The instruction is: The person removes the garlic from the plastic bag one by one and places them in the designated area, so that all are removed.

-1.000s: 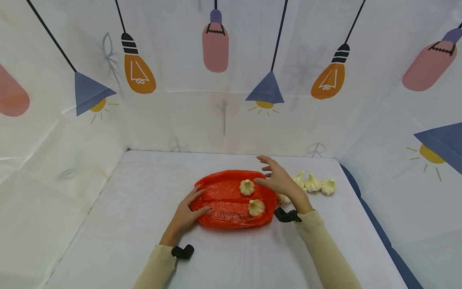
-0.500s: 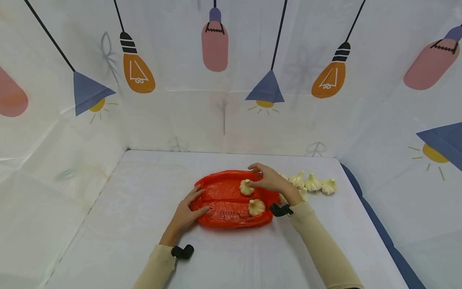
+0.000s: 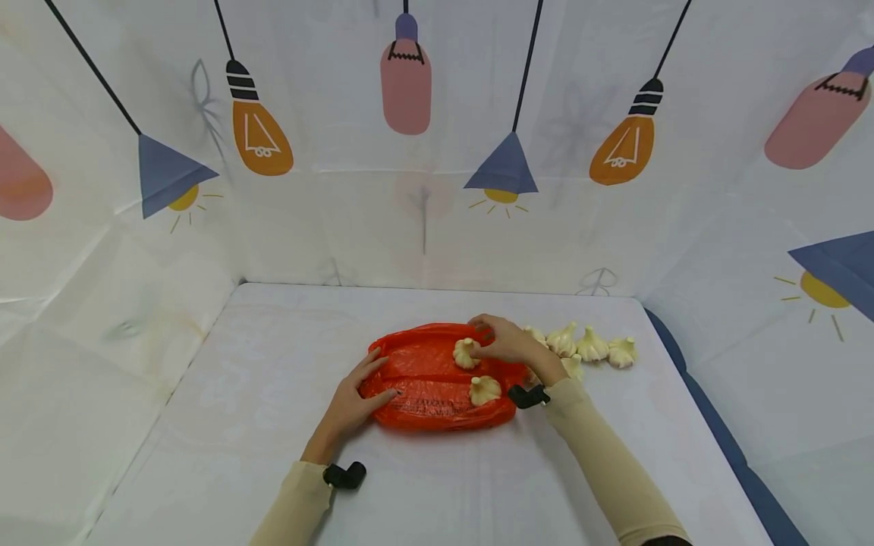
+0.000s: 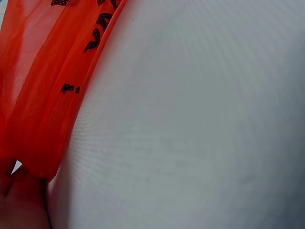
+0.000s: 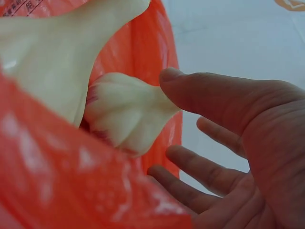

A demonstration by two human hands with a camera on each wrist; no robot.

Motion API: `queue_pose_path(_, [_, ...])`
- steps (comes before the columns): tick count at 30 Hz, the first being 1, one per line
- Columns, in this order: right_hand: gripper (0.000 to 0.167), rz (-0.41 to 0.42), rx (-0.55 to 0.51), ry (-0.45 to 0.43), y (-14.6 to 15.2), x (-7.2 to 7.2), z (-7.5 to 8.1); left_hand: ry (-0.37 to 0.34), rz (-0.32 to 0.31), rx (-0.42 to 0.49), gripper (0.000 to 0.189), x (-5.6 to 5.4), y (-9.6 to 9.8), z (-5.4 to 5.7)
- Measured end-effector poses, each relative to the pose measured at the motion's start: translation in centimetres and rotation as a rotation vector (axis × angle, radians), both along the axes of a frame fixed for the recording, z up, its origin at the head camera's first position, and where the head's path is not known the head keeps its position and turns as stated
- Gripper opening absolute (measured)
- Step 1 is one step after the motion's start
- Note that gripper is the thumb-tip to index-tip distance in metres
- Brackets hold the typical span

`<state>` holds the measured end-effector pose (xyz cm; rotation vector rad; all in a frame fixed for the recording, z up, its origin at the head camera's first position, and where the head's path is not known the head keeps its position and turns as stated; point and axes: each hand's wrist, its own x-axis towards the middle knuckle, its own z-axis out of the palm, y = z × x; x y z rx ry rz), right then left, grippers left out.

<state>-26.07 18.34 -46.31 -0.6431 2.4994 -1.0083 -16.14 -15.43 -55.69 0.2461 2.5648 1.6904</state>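
Observation:
A red plastic bag (image 3: pixel 416 371) with dark print lies spread on the white table. At its left end my left hand (image 3: pixel 355 394) holds the bag, thumb and fingertips lying over its edge. Two garlic bulbs are in the bag: one nearer bulb (image 3: pixel 485 391) and one farther bulb (image 3: pixel 464 354). My right hand (image 3: pixel 504 341) is at the farther bulb. In the right wrist view, the thumb (image 5: pixel 183 90) reaches the neck of a garlic bulb (image 5: pixel 126 112), while the other visible fingers stand spread and apart from it. Only a little of the left hand (image 4: pixel 24 205) shows in its wrist view.
Several more garlic bulbs (image 3: pixel 592 346) sit in a group on the table right of the bag, partly hidden by the right forearm. White sheets printed with lamps (image 3: pixel 502 171) surround the table (image 3: pixel 287 334) at the back and sides.
My right hand has moved left and slightly down, from above the bag's right edge to the farther garlic bulb. The left hand, bag and bulbs look about the same.

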Motion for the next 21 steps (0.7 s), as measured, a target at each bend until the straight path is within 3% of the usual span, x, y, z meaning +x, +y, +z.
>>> queue_pose_path(21, [0.045,0.018,0.088,-0.049,-1.0,-0.5,-1.3,0.007,-0.009,-0.009,0.073,0.1,0.1,0.0])
